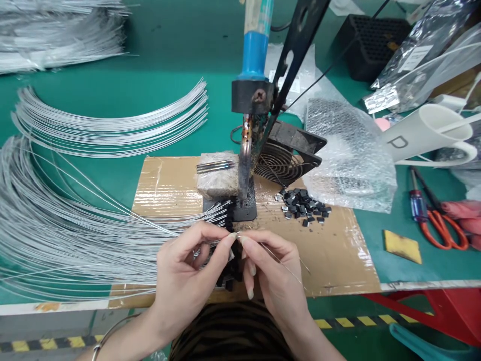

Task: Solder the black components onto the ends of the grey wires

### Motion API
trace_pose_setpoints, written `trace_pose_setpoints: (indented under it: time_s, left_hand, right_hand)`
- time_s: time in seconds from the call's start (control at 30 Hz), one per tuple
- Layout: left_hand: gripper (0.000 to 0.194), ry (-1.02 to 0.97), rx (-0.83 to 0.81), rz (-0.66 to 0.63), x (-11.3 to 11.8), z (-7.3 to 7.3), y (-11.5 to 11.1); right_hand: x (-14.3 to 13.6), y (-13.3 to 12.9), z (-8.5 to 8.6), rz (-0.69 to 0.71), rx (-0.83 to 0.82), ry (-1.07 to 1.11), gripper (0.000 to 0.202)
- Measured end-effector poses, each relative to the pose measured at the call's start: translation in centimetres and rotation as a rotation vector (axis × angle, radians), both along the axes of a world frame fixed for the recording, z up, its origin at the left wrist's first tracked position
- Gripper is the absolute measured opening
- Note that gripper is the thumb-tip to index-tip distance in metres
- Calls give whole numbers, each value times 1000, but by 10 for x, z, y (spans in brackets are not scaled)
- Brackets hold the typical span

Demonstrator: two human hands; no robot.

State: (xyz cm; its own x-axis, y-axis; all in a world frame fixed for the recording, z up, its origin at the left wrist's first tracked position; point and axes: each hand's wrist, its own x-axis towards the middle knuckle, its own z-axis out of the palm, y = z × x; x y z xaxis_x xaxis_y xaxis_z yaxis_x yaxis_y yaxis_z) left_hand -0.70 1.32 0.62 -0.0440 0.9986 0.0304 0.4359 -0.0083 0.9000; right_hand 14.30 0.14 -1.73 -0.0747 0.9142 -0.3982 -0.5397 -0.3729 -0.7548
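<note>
My left hand [199,265] is closed in a pinch, thumb against forefinger, on the end of a thin grey wire. Its fingertips meet those of my right hand [274,260], which pinches thin wire strands [283,264] that trail out over its back. What lies exactly between the fingertips is too small to make out. Behind my left hand a large bundle of grey wires [93,225] reaches in from the left, its ends close to black parts [229,215]. Just above both hands stands a soldering iron [246,150] with a blue handle, clamped tip down.
Cardboard [338,250] covers the work spot. Small black connectors [304,203] lie in a pile to the right, near a fan [285,153]. Farther right are a white mug [424,133], orange-handled scissors [443,228] and a yellow sponge [403,245]. Another wire bundle [112,130] lies behind.
</note>
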Motion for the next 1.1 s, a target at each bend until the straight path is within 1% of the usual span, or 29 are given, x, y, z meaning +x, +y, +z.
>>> trace_pose_setpoints:
  time_s: [0.23,0.47,0.63,0.77,0.9,1.1]
  left_hand:
    - [9,2,36,-32,0,0,-1]
    - [10,59,98,-50,1,-2,0]
    - [11,78,111,-81,0,0,0]
    - [11,87,93,-117,-2,4,1]
    - [11,98,68,-144,-3,4,1]
    - [12,119,84,-120,2,5,2]
  right_hand:
    - [0,-2,-2,-1,46,12,11]
    - [1,-3,-3,-8,54,-4,10]
    - [6,1,-1,23,18,42,11]
    - [14,7,3,84,-34,101,11]
    - [18,11,5,123,-64,101,15]
    - [17,8,6,115,-92,100,17]
